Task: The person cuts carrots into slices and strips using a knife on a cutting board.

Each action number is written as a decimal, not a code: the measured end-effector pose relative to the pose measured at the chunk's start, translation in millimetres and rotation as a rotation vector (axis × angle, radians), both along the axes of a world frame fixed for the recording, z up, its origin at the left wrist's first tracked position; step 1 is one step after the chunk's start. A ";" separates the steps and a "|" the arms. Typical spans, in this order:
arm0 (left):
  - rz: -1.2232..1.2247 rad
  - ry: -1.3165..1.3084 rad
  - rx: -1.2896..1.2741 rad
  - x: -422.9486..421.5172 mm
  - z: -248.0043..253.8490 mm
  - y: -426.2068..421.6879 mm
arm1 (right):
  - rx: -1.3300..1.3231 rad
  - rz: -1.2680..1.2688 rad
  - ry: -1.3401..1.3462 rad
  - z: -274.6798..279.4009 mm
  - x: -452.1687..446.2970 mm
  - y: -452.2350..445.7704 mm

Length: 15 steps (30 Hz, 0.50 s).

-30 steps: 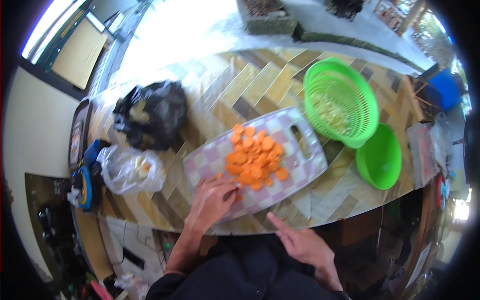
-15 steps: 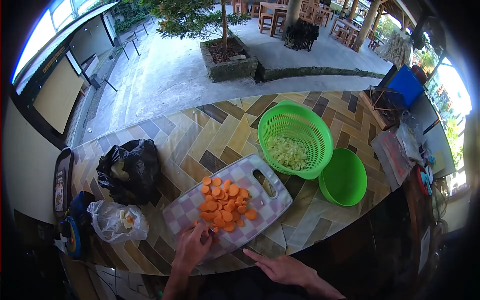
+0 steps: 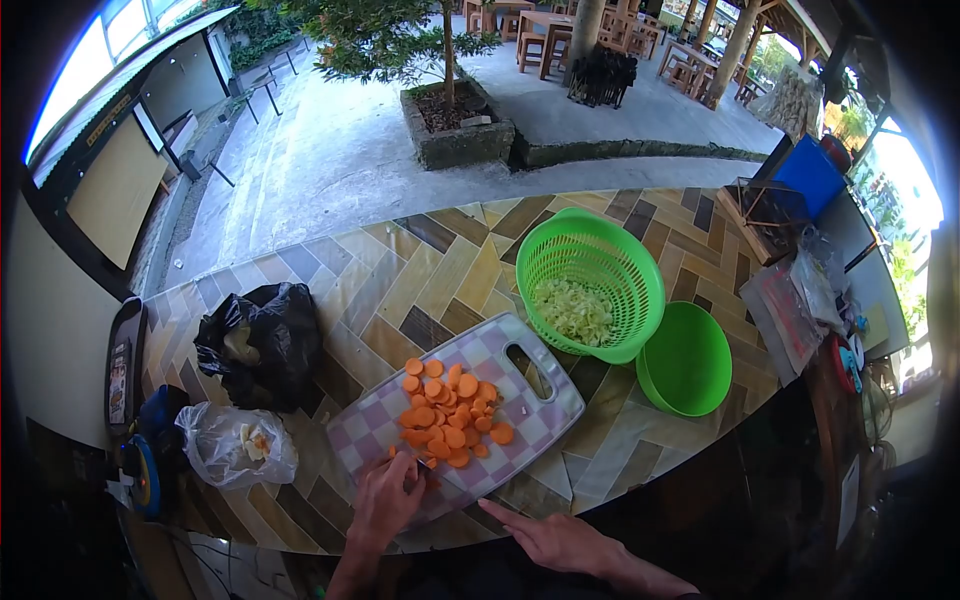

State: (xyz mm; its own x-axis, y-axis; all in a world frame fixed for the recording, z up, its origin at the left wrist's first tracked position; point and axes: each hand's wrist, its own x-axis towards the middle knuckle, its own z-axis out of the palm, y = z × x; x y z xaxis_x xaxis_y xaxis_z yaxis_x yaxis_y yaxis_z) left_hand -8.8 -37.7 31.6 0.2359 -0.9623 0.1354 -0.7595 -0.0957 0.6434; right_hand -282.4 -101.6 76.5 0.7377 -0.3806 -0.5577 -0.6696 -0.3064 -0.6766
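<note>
Sliced carrots [image 3: 455,412] lie heaped on a pink-and-white checked cutting board [image 3: 525,440]. At the board's lower left edge, my left hand [image 3: 385,500] has its fingertips pinched together beside the slices; what they hold is too small to tell. My right hand [image 3: 555,540] is just off the board's near edge, index finger stretched toward the board and nothing visible in it. Behind the board's right end, a green colander [image 3: 640,270] contains chopped pale green vegetable [image 3: 573,310]. An empty green bowl [image 3: 685,360] stands beside it.
At the left of the tiled table [image 3: 400,290] are a black plastic bag [image 3: 260,345], a clear bag [image 3: 240,445] with pale scraps, and a dark tray [image 3: 125,365]. Plastic packets [image 3: 790,310] and a blue object [image 3: 812,175] are at the right. A planter [image 3: 455,140] stands beyond.
The view has tilted up, showing more of the yard beyond the table. My right hand has shifted slightly left along the board's near edge. My left hand remains pinched by the carrots.
</note>
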 end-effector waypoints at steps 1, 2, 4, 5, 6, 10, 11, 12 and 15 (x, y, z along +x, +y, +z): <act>0.000 0.002 -0.001 0.0 -0.4 0.4 | 0.016 -0.005 -0.005 -0.7 1.1 -1.0; 0.001 0.003 -0.003 -0.1 -1.0 0.2 | 0.014 -0.007 -0.020 -2.1 2.1 -1.7; -0.001 -0.006 -0.009 0.3 -2.4 -0.1 | 0.008 -0.012 -0.053 -5.4 4.3 -3.2; -0.003 -0.015 -0.013 0.7 -3.2 0.0 | 0.003 -0.015 -0.055 -7.5 4.9 -2.8; -0.003 -0.025 -0.018 1.1 -3.4 -0.4 | -0.003 -0.017 -0.057 -10.1 5.3 -2.0; 0.011 -0.007 -0.006 0.3 3.3 -2.5 | -0.016 -0.007 -0.037 -9.9 9.0 -1.6; 0.026 0.000 0.002 0.2 1.6 -2.5 | -0.016 -0.009 -0.041 -10.6 8.8 -1.3; 0.041 0.005 0.010 0.0 0.6 -2.2 | -0.016 -0.011 -0.047 -12.0 8.4 -0.3; 0.049 -0.015 -0.012 -1.8 0.5 -1.5 | -0.025 -0.002 -0.043 -10.2 7.2 -0.8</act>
State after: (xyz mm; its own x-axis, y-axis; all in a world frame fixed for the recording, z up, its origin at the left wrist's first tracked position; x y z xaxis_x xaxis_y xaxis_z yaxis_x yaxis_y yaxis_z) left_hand -10.6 -39.2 32.1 0.2806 -0.9480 0.1503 -0.7639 -0.1257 0.6330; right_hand -275.2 -102.4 66.3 0.7598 -0.3954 -0.5161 -0.6409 -0.3220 -0.6968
